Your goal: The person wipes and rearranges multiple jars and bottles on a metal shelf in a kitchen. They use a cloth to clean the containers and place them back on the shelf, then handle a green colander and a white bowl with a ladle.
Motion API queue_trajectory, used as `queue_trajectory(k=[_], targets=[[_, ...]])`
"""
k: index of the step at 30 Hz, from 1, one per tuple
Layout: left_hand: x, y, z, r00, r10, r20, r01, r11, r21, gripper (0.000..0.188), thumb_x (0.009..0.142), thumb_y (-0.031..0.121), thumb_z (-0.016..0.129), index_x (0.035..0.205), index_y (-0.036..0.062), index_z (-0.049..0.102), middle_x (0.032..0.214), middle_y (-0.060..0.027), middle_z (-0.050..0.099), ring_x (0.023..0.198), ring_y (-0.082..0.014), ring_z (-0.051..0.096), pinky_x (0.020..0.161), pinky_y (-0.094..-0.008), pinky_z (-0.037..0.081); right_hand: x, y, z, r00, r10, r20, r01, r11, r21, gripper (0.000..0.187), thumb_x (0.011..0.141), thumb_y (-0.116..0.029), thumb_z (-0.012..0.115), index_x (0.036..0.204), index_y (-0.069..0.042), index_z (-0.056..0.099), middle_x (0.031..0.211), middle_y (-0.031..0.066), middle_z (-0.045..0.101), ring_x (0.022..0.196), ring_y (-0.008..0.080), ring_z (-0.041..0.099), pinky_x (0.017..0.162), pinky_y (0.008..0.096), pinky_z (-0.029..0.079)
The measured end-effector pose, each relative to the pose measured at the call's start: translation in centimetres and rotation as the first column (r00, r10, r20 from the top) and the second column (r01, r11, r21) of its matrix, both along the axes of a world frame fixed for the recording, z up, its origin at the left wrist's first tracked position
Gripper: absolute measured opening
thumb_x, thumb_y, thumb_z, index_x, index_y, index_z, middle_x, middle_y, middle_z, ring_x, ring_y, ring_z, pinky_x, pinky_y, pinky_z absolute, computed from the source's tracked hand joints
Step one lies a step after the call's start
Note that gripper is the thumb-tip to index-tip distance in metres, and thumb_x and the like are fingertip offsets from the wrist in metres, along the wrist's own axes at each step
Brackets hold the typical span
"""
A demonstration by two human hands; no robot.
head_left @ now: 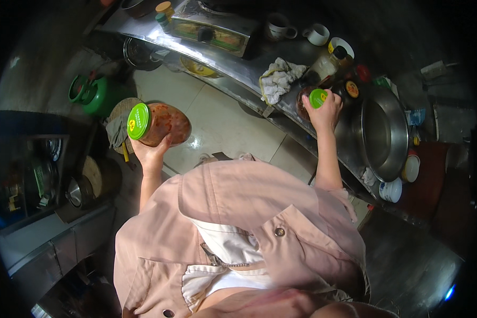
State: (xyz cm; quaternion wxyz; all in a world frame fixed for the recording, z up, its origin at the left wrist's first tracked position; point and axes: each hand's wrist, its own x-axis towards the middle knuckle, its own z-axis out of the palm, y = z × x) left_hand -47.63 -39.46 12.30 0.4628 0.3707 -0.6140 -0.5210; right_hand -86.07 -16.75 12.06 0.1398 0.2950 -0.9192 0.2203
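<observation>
On the left, my left hand (152, 155) is closed round a large glass jar (167, 124) of reddish-brown food, held tilted in the air with its green lid (139, 122) toward the left. Over at the counter on the right, my right hand (326, 112) grips a second jar by its green lid (318, 98). The dark body of that jar (303, 103) shows beside my fingers; whether it rests on the counter I cannot tell. Just left of it lies a crumpled white cloth (281, 79).
Behind the right hand stand a bottle (326, 64), a dark-lidded jar (351, 89) and mugs (317, 34). A wide metal basin (384, 135) sits at the right. Farther left are a gas stove (212, 32) and, on the floor side, a green gas cylinder (95, 95).
</observation>
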Motion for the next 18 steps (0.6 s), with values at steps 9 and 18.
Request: queue_trajectory(k=[9,18], targets=[[0.6,0.7,0.5,0.998,0.064,-0.003,-0.065,0.998,-0.007,0.087,0.055,0.008,0.084,0.129,0.0038,0.039,0.122,-0.0086,0.051,0.116,-0.0221,0.05,0.103,-0.0364,0.038,1.4,-4.2,2.9,0.945,0.286,-0.161,-0.308,0.942,-0.135,0.068,0.067,-0.043,0.08,0.114,-0.002,0.053,0.113,0.017,0.051,0.109,0.0362,0.047,0.092,0.0452,0.042],[2.0,2.6,0.6,0.989,0.145,0.007,-0.145,0.989,-0.001,0.085,0.052,0.005,0.084,0.127,0.0038,0.042,0.12,-0.0077,0.052,0.114,-0.0215,0.051,0.103,-0.0356,0.039,2.1,-12.6,0.9,0.907,0.42,-0.038,-0.407,0.895,0.185,0.065,0.068,-0.052,0.075,0.11,-0.005,0.058,0.112,0.0148,0.054,0.109,0.0328,0.049,0.089,0.0447,0.046]])
